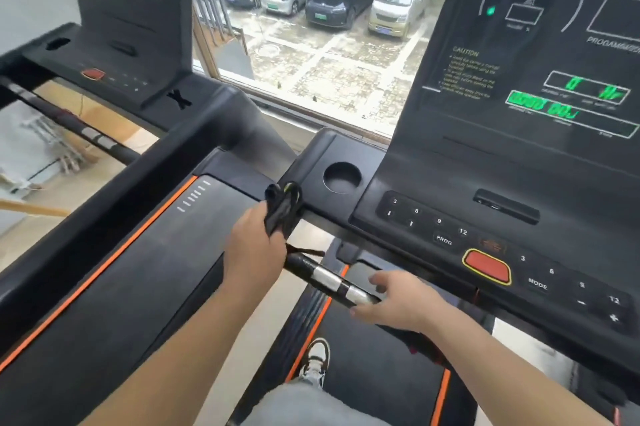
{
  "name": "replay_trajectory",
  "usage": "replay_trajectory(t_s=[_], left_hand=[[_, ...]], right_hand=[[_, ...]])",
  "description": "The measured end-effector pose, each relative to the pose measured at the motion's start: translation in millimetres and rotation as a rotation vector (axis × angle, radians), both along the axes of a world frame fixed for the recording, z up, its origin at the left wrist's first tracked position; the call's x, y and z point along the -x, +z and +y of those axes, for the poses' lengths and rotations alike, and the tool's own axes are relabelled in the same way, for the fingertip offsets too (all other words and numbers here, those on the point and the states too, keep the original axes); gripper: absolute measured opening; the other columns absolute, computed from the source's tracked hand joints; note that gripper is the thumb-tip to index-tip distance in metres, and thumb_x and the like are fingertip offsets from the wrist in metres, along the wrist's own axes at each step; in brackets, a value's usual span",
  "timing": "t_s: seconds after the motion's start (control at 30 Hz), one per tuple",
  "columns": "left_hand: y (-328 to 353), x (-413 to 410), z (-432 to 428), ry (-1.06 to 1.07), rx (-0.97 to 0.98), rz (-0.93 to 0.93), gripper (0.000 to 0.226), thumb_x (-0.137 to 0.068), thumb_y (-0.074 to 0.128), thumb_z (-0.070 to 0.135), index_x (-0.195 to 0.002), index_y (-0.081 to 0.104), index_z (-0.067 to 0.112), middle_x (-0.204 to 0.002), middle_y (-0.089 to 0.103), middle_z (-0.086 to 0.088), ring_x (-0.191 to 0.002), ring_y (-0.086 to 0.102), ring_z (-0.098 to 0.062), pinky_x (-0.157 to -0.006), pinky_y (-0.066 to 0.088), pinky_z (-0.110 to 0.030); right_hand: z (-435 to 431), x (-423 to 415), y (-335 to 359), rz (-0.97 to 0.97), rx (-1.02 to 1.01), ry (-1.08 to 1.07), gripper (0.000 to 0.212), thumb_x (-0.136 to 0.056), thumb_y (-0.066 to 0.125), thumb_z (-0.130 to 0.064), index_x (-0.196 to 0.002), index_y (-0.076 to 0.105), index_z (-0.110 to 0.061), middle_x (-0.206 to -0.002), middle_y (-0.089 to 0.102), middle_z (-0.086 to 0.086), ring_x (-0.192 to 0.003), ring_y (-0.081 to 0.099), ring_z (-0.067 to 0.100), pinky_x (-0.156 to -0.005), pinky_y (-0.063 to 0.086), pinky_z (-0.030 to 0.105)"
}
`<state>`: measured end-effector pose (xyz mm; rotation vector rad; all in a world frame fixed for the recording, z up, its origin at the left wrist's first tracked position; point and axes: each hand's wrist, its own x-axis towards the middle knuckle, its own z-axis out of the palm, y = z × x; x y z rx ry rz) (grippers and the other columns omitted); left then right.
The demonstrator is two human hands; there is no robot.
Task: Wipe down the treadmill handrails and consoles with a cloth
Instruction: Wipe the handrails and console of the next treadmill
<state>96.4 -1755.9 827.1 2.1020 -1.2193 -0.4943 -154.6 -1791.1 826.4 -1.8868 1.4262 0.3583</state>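
My left hand [254, 245] grips a bunched black cloth [282, 206] with a green-yellow patch, held up against the left corner of the treadmill console [433, 218]. Just below it runs the black handrail [329, 280] with two silver sensor bands. My right hand [398, 301] sits at the handrail's near end, fingers loosely spread, touching or just over the bar; whether it grips is unclear. The console carries number keys, a red stop button [488, 266] and a lit green display [568, 100].
A round cup holder [342, 177] sits left of the keys. A second treadmill [114, 55] stands to the left, its deck [145, 252] with an orange stripe running alongside. A window ahead looks onto parked cars. My shoe [315, 361] stands on the belt.
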Motion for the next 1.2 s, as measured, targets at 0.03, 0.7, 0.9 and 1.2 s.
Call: replay_trajectory(t_s=[0.03,0.7,0.9,1.2], left_hand=[[-1,-6,-2,0.002,0.008,-0.115,0.02,-0.089,0.062,0.013,-0.101,0.055,0.028,-0.091,0.058,0.006,-0.088,0.06,-0.022,-0.08,0.059,-0.046],[-65,77,34,-0.33,-0.04,-0.266,0.044,-0.081,0.069,0.022,-0.124,0.063,0.018,-0.137,0.061,-0.002,-0.141,0.045,-0.021,-0.128,0.006,-0.044],[-70,22,24,-0.665,0.023,-0.471,0.05,-0.079,0.056,0.013,-0.127,0.065,0.023,-0.135,0.065,0.005,-0.138,0.05,-0.016,-0.126,0.02,-0.043],[-68,84,62,-0.895,0.011,-0.281,0.069,-0.071,0.071,0.014,-0.139,0.057,0.023,-0.149,0.055,0.009,-0.147,0.037,-0.012,-0.129,0.009,-0.04]], right_hand=[[0,-1,-2,0.036,0.006,0.019,0.083,-0.071,0.074,-0.071,-0.137,0.056,-0.023,-0.133,0.063,-0.006,-0.12,0.062,0.017,-0.098,0.052,0.034],[14,13,-27,0.159,0.161,0.058,0.036,-0.075,0.07,-0.059,-0.086,0.063,-0.025,-0.083,0.067,-0.007,-0.075,0.068,0.014,-0.064,0.055,0.028],[6,22,-23,0.176,0.115,0.145,0.031,-0.075,0.072,-0.047,-0.1,0.071,-0.027,-0.086,0.071,-0.004,-0.081,0.07,0.017,-0.075,0.062,0.036],[18,23,-31,0.131,0.153,0.008,0.027,-0.076,0.067,-0.05,-0.092,0.068,-0.028,-0.081,0.072,-0.007,-0.074,0.07,0.017,-0.065,0.059,0.03]])
